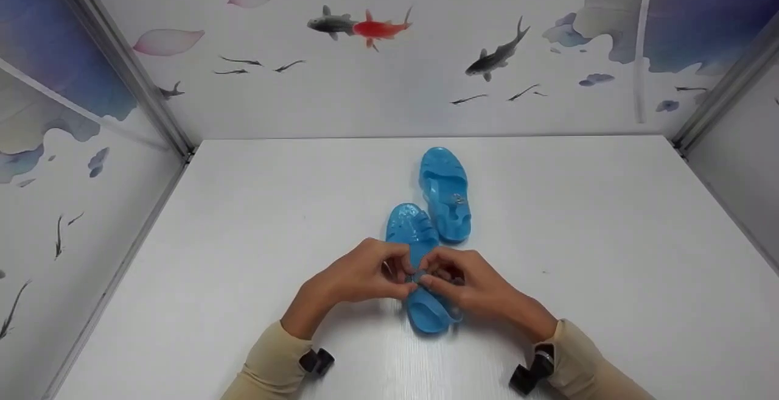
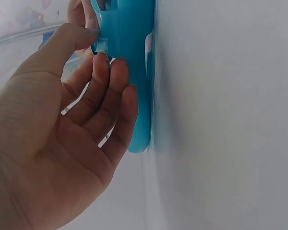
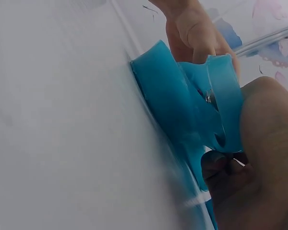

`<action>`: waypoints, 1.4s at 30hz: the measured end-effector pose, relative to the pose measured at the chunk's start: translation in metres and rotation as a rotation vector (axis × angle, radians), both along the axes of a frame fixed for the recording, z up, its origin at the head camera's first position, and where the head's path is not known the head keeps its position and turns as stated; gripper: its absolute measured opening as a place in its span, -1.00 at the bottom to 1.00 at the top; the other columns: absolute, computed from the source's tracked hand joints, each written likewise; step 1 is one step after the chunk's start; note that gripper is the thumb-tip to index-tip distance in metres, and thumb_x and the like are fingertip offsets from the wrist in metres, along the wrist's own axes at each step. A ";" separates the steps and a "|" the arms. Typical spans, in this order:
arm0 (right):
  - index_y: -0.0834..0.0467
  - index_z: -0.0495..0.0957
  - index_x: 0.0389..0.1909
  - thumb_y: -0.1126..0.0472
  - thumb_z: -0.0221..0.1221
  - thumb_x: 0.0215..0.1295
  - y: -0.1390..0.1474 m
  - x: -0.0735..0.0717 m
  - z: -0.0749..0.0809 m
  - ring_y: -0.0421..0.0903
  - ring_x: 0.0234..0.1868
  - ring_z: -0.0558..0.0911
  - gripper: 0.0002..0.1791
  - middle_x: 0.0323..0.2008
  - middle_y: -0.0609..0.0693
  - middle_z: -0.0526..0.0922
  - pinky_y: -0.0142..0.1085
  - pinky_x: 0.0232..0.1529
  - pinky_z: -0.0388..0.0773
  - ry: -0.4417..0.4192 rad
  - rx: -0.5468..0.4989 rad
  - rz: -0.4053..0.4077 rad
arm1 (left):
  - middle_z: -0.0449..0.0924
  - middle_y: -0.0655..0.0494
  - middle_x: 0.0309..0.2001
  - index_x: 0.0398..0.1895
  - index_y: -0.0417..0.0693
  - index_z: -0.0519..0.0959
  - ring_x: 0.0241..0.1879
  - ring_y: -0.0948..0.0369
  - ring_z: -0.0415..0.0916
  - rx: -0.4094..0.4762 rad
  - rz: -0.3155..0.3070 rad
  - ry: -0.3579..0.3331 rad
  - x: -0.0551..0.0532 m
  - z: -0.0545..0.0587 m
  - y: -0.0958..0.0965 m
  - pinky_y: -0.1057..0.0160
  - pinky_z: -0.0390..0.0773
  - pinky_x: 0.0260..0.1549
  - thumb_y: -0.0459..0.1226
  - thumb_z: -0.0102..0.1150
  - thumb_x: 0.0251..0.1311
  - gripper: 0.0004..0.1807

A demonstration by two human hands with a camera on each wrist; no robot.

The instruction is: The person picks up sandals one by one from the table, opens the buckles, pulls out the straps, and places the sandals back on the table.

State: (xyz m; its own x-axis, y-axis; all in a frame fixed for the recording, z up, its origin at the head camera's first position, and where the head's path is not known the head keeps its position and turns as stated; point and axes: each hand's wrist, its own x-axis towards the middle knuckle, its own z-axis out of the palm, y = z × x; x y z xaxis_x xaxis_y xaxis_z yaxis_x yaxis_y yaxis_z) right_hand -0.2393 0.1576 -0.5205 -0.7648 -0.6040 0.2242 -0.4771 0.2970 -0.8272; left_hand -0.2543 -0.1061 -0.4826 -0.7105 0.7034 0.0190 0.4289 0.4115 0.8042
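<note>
Blue sandal (image 1: pixel 420 248) lies between both hands (image 1: pixel 368 272) (image 1: pixel 478 281); strap (image 3: pixel 229 103) pinched.

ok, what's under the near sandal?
White tabletop shows around the near sandal; whatever lies directly beneath its sole is covered. From the head view, the left hand and right hand also hide part of its middle.

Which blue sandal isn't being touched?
The far sandal, closer to the fish wall. The left hand and right hand both hold the near sandal.
</note>
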 end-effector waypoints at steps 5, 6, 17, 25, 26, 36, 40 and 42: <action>-0.09 0.66 -0.01 0.11 0.29 0.58 0.000 -0.001 0.000 -0.32 -0.39 0.54 -0.93 -0.33 -0.09 0.69 -0.47 -0.39 0.48 -0.038 -0.021 0.006 | 0.71 0.23 -0.30 -0.23 0.01 0.64 -0.27 0.35 0.65 0.014 -0.013 0.007 -0.001 0.000 0.000 0.29 0.75 -0.19 -0.18 0.49 0.29 -0.82; -0.09 0.66 -0.01 0.11 0.28 0.59 0.001 -0.001 0.000 -0.32 -0.39 0.54 -0.93 -0.33 -0.08 0.68 -0.47 -0.39 0.48 -0.043 -0.023 0.007 | 0.70 0.23 -0.29 -0.23 0.00 0.64 -0.26 0.35 0.65 0.014 -0.013 0.004 -0.001 0.000 0.000 0.28 0.76 -0.18 -0.18 0.49 0.29 -0.81; 0.05 0.59 0.04 0.17 0.17 0.66 0.004 -0.003 -0.001 -0.27 -0.31 0.58 -0.90 -0.32 -0.02 0.70 -0.45 -0.30 0.53 -0.040 -0.045 0.033 | 0.69 0.22 -0.27 -0.19 -0.05 0.65 -0.23 0.32 0.65 0.014 -0.015 -0.026 -0.002 0.001 -0.001 0.24 0.78 -0.14 -0.15 0.49 0.32 -0.77; -0.04 0.72 0.18 0.13 0.28 0.59 0.002 -0.003 0.002 -0.28 -0.36 0.59 -0.76 -0.19 -0.13 0.82 -0.42 -0.38 0.53 0.036 -0.026 0.024 | 0.71 0.22 -0.27 -0.21 -0.01 0.67 -0.25 0.36 0.65 0.002 -0.003 -0.013 -0.001 -0.001 -0.002 0.30 0.76 -0.18 -0.18 0.48 0.31 -0.83; -0.05 0.75 0.18 0.12 0.31 0.57 0.001 -0.003 0.002 -0.29 -0.38 0.57 -0.74 -0.18 -0.14 0.84 -0.43 -0.40 0.52 0.052 -0.028 0.015 | 0.72 0.21 -0.27 -0.20 -0.01 0.68 -0.25 0.36 0.66 0.002 -0.003 -0.016 -0.001 -0.001 -0.002 0.31 0.76 -0.17 -0.19 0.48 0.31 -0.84; -0.01 0.77 0.05 0.15 0.34 0.54 0.002 -0.002 0.000 -0.31 -0.45 0.51 -0.83 -0.28 -0.08 0.81 -0.48 -0.46 0.44 0.079 -0.054 -0.011 | 0.77 0.24 -0.28 -0.20 0.08 0.72 -0.27 0.37 0.69 0.032 -0.013 -0.010 -0.004 -0.006 -0.005 0.29 0.76 -0.14 -0.02 0.48 0.38 -0.78; 0.00 0.74 0.05 0.15 0.33 0.55 0.001 -0.002 -0.002 -0.31 -0.43 0.53 -0.84 -0.26 -0.07 0.80 -0.47 -0.45 0.47 0.065 -0.063 -0.009 | 0.77 0.28 -0.28 -0.20 0.10 0.73 -0.25 0.35 0.70 0.039 -0.003 -0.011 -0.004 -0.005 -0.004 0.29 0.75 -0.13 -0.01 0.48 0.37 -0.79; -0.01 0.73 0.05 0.15 0.32 0.56 0.001 -0.002 -0.002 -0.32 -0.43 0.53 -0.85 -0.26 -0.08 0.79 -0.47 -0.45 0.47 0.058 -0.063 -0.015 | 0.76 0.29 -0.27 -0.19 0.11 0.72 -0.23 0.35 0.69 0.041 0.002 -0.015 -0.004 -0.004 -0.004 0.29 0.75 -0.11 -0.01 0.49 0.37 -0.79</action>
